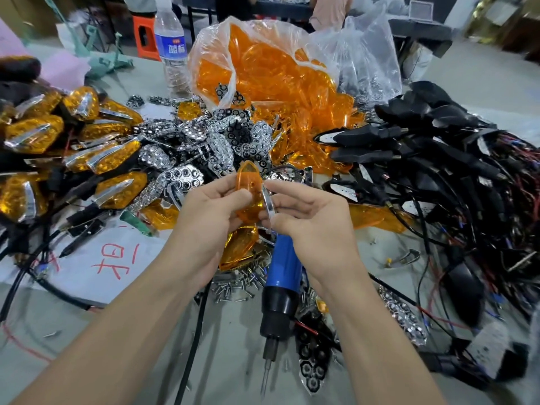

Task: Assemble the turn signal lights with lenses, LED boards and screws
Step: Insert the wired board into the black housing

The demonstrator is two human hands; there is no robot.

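Orange lens (pixel 247 197) held upright over the bench (pixel 228 346), left hand (pixel 209 213) gripping its left side, right hand (pixel 306 210) pinching a chrome strip (pixel 266 201) against its right edge

Worktop (pixel 233 361): pale grey, matte, takes up most of the view. White paper (pixel 96 249) with red handwritten characters lies flat on it at left. Past the far edge, top left: orange stool (pixel 140 48), with a thin black table leg (pixel 190 21) just beside it. Upper right: dark bench (pixel 420 33) carrying a pale box (pixel 420 8), too blurred to identify. A person in a pink top (pixel 330 10) is at the top edge. Floor (pixel 482 68): light grey, smooth. Light is even and diffuse, shadows soft.
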